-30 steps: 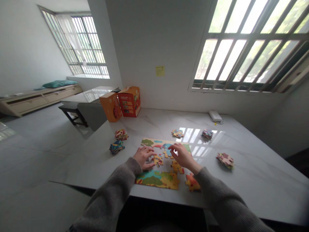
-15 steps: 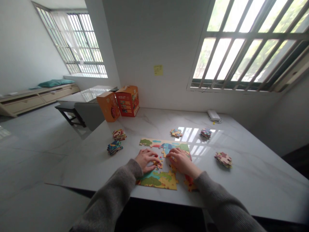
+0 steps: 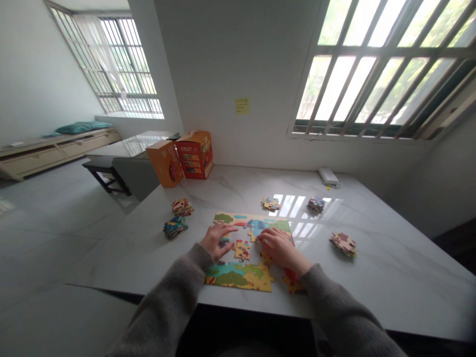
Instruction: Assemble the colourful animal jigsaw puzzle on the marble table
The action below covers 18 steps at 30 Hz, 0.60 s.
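A partly assembled jigsaw puzzle (image 3: 238, 280) lies flat on the white table in front of me, with a gap in its middle. Inside that gap sits a small joined group of yellow puzzle pieces (image 3: 242, 249), apart from the border. My left hand (image 3: 218, 240) hovers at the puzzle's left side, thumb and fingers apart, with nothing in it. On the right side, my right hand (image 3: 278, 246) has its bent fingertips drawn together on a puzzle piece by the inner edge; the palm covers part of the puzzle.
Stacks of puzzle pieces lie around: a blue stack (image 3: 175, 227) and a red-cream stack (image 3: 182, 207) at left, a small yellow stack (image 3: 270, 203) behind, a purple stack (image 3: 316, 204) and a pink stack (image 3: 342, 244) at right. Orange boxes (image 3: 196, 154) stand at the back left.
My left hand has moved left, away from the middle yellow pieces, and its fingers have spread, uncovering them. My right hand stays in nearly the same place.
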### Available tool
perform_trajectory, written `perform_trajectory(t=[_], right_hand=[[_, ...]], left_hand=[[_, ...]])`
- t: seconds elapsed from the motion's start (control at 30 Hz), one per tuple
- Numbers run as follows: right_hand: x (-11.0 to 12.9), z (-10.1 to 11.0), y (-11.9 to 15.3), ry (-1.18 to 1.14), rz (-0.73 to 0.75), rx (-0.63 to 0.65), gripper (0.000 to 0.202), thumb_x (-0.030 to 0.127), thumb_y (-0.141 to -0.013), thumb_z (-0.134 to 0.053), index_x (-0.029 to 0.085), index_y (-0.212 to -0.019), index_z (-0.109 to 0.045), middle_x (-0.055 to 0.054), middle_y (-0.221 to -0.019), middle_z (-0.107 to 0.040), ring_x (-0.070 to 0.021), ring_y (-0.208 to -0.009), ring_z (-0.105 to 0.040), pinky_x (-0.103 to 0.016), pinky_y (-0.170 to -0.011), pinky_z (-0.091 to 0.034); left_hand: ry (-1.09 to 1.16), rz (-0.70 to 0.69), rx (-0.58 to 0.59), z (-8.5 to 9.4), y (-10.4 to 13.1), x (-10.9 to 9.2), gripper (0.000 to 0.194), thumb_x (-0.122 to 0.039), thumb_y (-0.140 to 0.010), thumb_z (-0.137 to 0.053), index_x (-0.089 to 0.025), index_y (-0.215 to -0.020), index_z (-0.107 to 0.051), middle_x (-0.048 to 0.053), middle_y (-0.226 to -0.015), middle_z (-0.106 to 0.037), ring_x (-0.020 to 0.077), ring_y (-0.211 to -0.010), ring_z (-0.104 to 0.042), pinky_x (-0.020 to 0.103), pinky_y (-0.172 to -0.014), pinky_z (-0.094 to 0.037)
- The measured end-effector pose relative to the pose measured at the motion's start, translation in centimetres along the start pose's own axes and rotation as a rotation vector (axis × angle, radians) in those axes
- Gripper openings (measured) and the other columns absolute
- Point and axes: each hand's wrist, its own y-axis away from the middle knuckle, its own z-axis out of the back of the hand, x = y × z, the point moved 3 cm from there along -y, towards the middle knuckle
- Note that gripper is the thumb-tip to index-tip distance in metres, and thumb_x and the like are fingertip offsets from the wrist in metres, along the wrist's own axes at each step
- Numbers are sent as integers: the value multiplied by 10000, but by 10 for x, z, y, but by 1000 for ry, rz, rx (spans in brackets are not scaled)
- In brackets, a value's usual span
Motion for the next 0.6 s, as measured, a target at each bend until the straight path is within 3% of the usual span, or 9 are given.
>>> perform_trajectory(t=[0.1,0.2,0.43,0.6], right_hand=[[-10,8,3,-52,-46,-114,232,198,-962,-498,249,-1075,-694,-78,-1071,-691,-242,-1021,-599,-410,-914,-451],[-19,15,5,-109,-83,-178,227,186,-955,-486,236,-1043,-690,-81,-1026,-701,-246,-988,-603,-415,-900,-448],[-29,16,8,-140,-121,-193,217,182,-937,-489,223,-987,-695,-83,-978,-709,-248,-964,-612,-405,-868,-449],[-32,9,10,-138,-117,-162,214,205,-946,-494,218,-997,-701,-78,-945,-693,-240,-931,-597,-399,-853,-452]], left_hand=[[3,45,-90,10,1,10,273,-293,-885,-561,-213,-1117,-682,84,-1136,-683,264,-1126,-567,427,-1014,-413],[-36,35,-65,10,2,13,193,-276,-870,-586,-214,-1007,-705,69,-1060,-697,258,-1084,-588,416,-984,-427],[-87,-16,-33,4,3,10,124,-269,-853,-627,-223,-923,-719,53,-1008,-706,253,-1007,-605,413,-925,-425],[-94,23,-32,0,3,16,131,-243,-854,-615,-221,-939,-712,56,-992,-701,248,-1002,-601,405,-927,-444]])
